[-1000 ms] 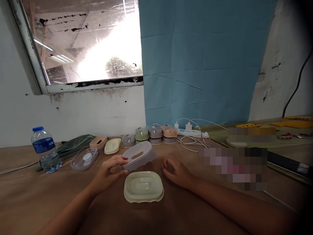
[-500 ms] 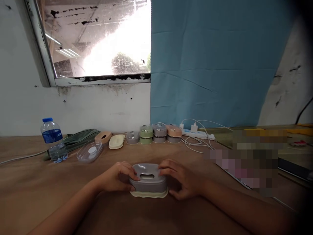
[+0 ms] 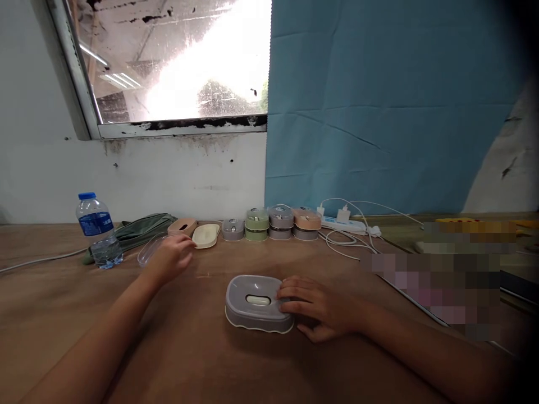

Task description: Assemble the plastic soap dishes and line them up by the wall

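Note:
On the table in front of me sits a grey oval soap box (image 3: 244, 311) with a slot in its top and a thin cream rim underneath. My right hand (image 3: 309, 307) holds its right end, fingers over the top and thumb low at the side. My left hand (image 3: 170, 259) is reaching to the back left, its fingers partly spread and holding nothing. It covers part of a clear plastic lid (image 3: 147, 249). Just beyond the fingertips are a cream dish (image 3: 206, 235) and a peach slotted piece (image 3: 182, 226).
Several small lidded boxes in grey, green and peach (image 3: 256, 224) line the back, some stacked. A water bottle (image 3: 96, 230) and dark green cloth (image 3: 145, 231) are at left. A power strip (image 3: 343, 224) with white cables lies back right. Part of the right side is blurred out.
My left hand has let go of the grey soap box and moved left and away to the clear lid. The box now sits flush over its cream base. My right hand stays on it.

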A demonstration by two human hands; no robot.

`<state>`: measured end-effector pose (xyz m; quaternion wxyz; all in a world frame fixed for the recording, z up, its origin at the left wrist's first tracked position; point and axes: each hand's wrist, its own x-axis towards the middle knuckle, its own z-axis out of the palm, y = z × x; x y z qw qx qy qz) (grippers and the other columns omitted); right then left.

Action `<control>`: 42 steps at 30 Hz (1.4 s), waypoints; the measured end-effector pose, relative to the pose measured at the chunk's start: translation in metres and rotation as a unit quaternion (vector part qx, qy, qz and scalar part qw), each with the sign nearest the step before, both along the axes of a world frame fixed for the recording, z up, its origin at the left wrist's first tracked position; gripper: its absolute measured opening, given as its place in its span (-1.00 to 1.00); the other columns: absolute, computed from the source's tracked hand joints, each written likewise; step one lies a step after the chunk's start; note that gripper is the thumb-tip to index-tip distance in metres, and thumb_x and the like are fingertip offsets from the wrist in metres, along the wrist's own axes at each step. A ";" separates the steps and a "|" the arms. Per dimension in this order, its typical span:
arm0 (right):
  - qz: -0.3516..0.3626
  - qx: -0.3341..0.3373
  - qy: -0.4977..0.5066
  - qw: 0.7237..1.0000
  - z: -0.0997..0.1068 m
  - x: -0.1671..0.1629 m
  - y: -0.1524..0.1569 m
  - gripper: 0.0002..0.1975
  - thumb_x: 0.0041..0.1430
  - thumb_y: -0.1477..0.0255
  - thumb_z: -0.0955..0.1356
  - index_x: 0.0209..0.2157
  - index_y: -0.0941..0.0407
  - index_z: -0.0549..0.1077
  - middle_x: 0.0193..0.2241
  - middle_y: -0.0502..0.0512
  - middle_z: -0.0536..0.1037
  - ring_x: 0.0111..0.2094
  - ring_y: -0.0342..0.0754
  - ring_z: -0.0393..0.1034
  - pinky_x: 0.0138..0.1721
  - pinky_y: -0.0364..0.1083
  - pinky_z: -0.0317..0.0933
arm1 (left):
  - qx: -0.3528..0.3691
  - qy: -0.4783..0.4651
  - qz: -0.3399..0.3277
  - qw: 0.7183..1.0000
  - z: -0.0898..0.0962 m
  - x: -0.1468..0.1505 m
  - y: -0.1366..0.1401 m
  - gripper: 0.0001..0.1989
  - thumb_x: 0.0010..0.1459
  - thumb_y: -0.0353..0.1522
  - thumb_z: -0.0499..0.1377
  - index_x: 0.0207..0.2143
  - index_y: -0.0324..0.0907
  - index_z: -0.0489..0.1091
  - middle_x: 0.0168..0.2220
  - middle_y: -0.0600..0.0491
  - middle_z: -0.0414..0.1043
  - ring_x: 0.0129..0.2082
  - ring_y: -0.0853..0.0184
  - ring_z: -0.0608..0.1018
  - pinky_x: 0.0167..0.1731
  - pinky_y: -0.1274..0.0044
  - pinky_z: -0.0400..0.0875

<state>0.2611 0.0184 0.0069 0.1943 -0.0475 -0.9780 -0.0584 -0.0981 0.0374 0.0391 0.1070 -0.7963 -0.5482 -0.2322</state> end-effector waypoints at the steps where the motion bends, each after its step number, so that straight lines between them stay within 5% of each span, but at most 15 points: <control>1: -0.001 -0.002 -0.001 1.000 0.000 0.000 0.000 -0.58 -0.03 0.53 0.25 -0.05 0.12 0.26 -0.15 0.20 0.40 -0.06 0.02 0.23 -0.03 0.05 0.13 | -0.007 0.004 0.079 0.997 -0.001 -0.013 0.006 -0.72 0.01 -0.38 0.01 -0.25 -0.20 0.43 -0.13 -0.08 0.39 -0.16 0.17 0.42 -0.10 0.39 0.24; 3: -0.003 -0.006 -0.003 1.000 0.000 -0.001 -0.001 -0.58 -0.03 0.54 0.24 -0.06 0.12 0.26 -0.17 0.19 0.41 -0.08 0.02 0.24 -0.05 0.04 0.14 | -0.054 -0.002 0.186 0.981 -0.006 -0.033 0.015 -0.70 -0.03 -0.39 0.01 -0.24 -0.21 0.42 -0.15 -0.11 0.40 -0.19 0.13 0.44 -0.18 0.39 0.27; 5: -0.003 -0.010 -0.001 1.000 0.001 -0.001 -0.002 -0.59 -0.03 0.55 0.24 -0.07 0.13 0.26 -0.18 0.20 0.41 -0.08 0.01 0.25 -0.05 0.04 0.15 | -0.092 -0.018 0.219 0.971 -0.012 -0.046 0.019 -0.70 -0.06 -0.38 0.03 -0.26 -0.18 0.42 -0.22 -0.09 0.45 -0.26 0.14 0.47 -0.27 0.42 0.29; 13: -0.010 -0.037 0.003 0.999 0.001 -0.001 -0.003 -0.60 -0.03 0.57 0.23 -0.08 0.14 0.28 -0.17 0.20 0.41 -0.08 0.00 0.24 -0.04 0.03 0.15 | -0.084 -0.135 0.194 0.968 -0.025 -0.051 0.016 -0.68 -0.16 -0.33 0.09 -0.26 -0.15 0.39 -0.45 0.07 0.47 -0.43 0.28 0.49 -0.45 0.56 0.27; 29: -0.015 -0.057 0.020 0.998 0.000 -0.002 -0.004 -0.62 -0.05 0.59 0.24 -0.12 0.15 0.30 -0.19 0.17 0.40 -0.11 -0.04 0.24 -0.06 0.00 0.16 | -0.017 -0.347 0.207 0.915 -0.030 -0.056 0.023 -0.74 -0.28 -0.46 0.16 -0.40 -0.24 0.33 -0.64 0.16 0.29 -0.57 0.33 0.44 -0.55 0.56 0.33; 33: -0.015 -0.052 0.019 0.998 0.000 -0.001 -0.003 -0.62 -0.05 0.59 0.24 -0.12 0.15 0.29 -0.18 0.17 0.40 -0.11 -0.05 0.24 -0.04 0.00 0.15 | 0.006 -0.374 0.198 0.906 -0.032 -0.053 0.025 -0.76 -0.28 -0.45 0.18 -0.42 -0.22 0.32 -0.61 0.12 0.33 -0.54 0.32 0.46 -0.54 0.57 0.35; 38: -0.015 -0.034 0.020 0.999 -0.003 0.000 -0.002 -0.62 -0.05 0.59 0.25 -0.11 0.16 0.31 -0.18 0.18 0.40 -0.08 -0.04 0.23 -0.02 0.00 0.14 | 0.107 -0.427 0.183 0.879 -0.026 -0.034 0.020 -0.66 -0.10 -0.30 0.15 -0.22 -0.21 0.27 -0.36 0.01 0.43 -0.37 0.31 0.51 -0.39 0.54 0.42; 42: -0.027 0.004 0.059 0.998 -0.005 0.002 0.000 -0.57 -0.04 0.58 0.26 -0.06 0.11 0.29 -0.08 0.20 0.33 -0.02 -0.01 0.18 -0.01 0.02 0.13 | 0.177 -0.487 0.072 0.852 -0.012 0.001 0.008 -0.70 -0.08 -0.23 0.19 -0.28 -0.21 0.35 -0.34 0.00 0.44 -0.32 0.28 0.51 -0.30 0.48 0.43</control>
